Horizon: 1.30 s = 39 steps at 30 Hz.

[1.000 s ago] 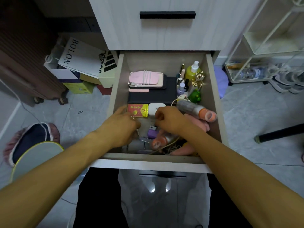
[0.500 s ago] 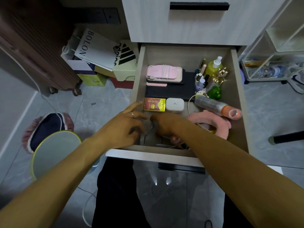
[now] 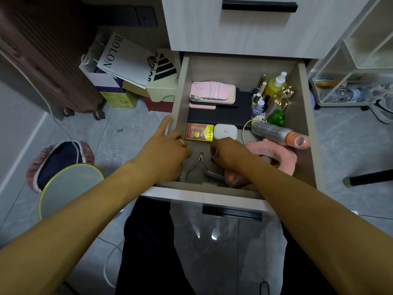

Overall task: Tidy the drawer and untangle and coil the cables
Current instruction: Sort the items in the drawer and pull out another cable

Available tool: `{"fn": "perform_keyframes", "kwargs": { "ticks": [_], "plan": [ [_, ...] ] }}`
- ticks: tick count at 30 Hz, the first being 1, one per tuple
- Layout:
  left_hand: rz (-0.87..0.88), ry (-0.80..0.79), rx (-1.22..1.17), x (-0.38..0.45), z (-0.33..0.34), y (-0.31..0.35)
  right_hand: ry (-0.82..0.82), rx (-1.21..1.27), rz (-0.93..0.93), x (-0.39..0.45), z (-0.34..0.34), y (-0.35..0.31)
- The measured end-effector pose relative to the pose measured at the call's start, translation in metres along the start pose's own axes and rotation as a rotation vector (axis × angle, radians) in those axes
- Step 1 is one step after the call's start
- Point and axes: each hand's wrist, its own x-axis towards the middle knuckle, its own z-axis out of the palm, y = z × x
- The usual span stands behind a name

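Open drawer [image 3: 182, 86], pulled toward the viewer. Left hand [image 3: 168, 154] at its left wall, index finger straight, gripping nothing. Right hand [image 3: 228, 155] inside near the front, fingers curled downward; grip impossible to tell. Nippers [image 3: 197, 165] between both hands. White cable [image 3: 245, 128] near the silver bottle [image 3: 274, 133].

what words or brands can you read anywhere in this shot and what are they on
"BOLON": on the white paper bag left of the drawer.
Three-stripe logo with partly hidden lettering, seemingly "adidas": on the box beside the bag.
Gold print on the red and yellow box in the drawer: too small to read.
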Motion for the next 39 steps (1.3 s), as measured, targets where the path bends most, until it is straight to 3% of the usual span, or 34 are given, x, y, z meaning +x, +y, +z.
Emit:
{"fn": "perform_keyframes", "kwargs": {
  "ticks": [3, 10, 14, 16, 20, 24, 28, 32, 34, 36, 39],
  "plan": [
    [0.031, -0.167, 0.165, 0.024, 0.000, 0.013, -0.066, 0.068, -0.044, -0.006, 0.000, 0.008],
    [0.114, -0.610, 0.014, 0.058, 0.007, 0.036, -0.050, 0.109, -0.071, -0.034, -0.008, 0.030],
    [0.101, -0.729, -0.073, 0.062, 0.003, 0.043, -0.028, 0.142, -0.055, -0.039, -0.008, 0.038],
    [0.103, -0.688, -0.097, 0.062, 0.002, 0.041, -0.037, 0.143, -0.063, -0.040, -0.006, 0.037],
    [0.168, -0.364, 0.048, 0.052, -0.009, 0.028, -0.043, 0.148, -0.134, -0.036, -0.009, 0.034],
    [0.108, -0.162, 0.205, 0.023, -0.014, 0.008, -0.196, 0.153, -0.306, -0.031, -0.009, 0.013],
    [-0.026, -0.055, -0.062, -0.002, -0.006, -0.002, -0.434, -0.004, -0.303, -0.022, -0.010, -0.007],
    [-0.060, 0.172, -0.405, -0.013, 0.011, 0.001, -0.668, -0.309, -0.251, -0.013, -0.005, -0.028],
    [-0.086, 0.180, -0.489, -0.013, 0.012, 0.001, -0.667, -0.504, -0.313, -0.006, 0.001, -0.035],
    [-0.099, 0.144, -0.510, -0.012, 0.012, 0.002, -0.606, -0.696, -0.496, 0.000, 0.005, -0.037],
    [-0.083, 0.183, -0.552, -0.011, 0.016, 0.001, -0.549, -0.702, -0.523, 0.004, 0.013, -0.041]
  ]
}}
